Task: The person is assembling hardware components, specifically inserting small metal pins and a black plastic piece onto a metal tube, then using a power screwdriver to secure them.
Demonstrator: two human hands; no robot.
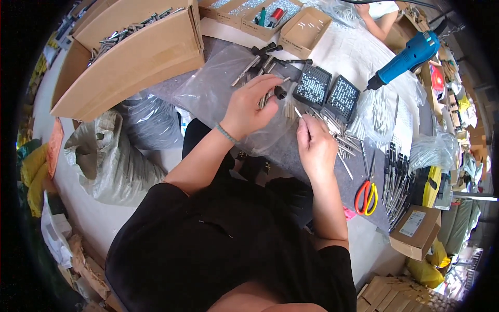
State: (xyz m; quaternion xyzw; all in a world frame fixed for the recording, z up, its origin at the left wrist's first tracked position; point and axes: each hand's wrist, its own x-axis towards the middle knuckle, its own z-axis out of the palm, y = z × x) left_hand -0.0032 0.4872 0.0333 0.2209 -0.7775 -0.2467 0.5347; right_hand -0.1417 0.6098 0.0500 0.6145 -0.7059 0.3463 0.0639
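My left hand (248, 109) is closed round a metal rod with a black knob (280, 92) at its end; a thin tip also shows beside its fingertips. To the right, my right hand (318, 144) pinches a thin pale rod (298, 112) that points up and left. Several metal rods with black ends (245, 72) lie on a clear plastic sheet just beyond my left hand. Past my right hand are two black trays (325, 99) of small silver pieces. Loose thin metal rods (347, 147) are heaped by that hand's right side.
A blue power screwdriver (408, 60) hangs above the table's right side. Red-and-yellow-handled scissors (367, 197) and black-handled rods (396, 174) lie at right. A large carton (135, 65) of metal parts stands left. Shallow boxes (305, 32) line the back, near another person's arm (377, 23).
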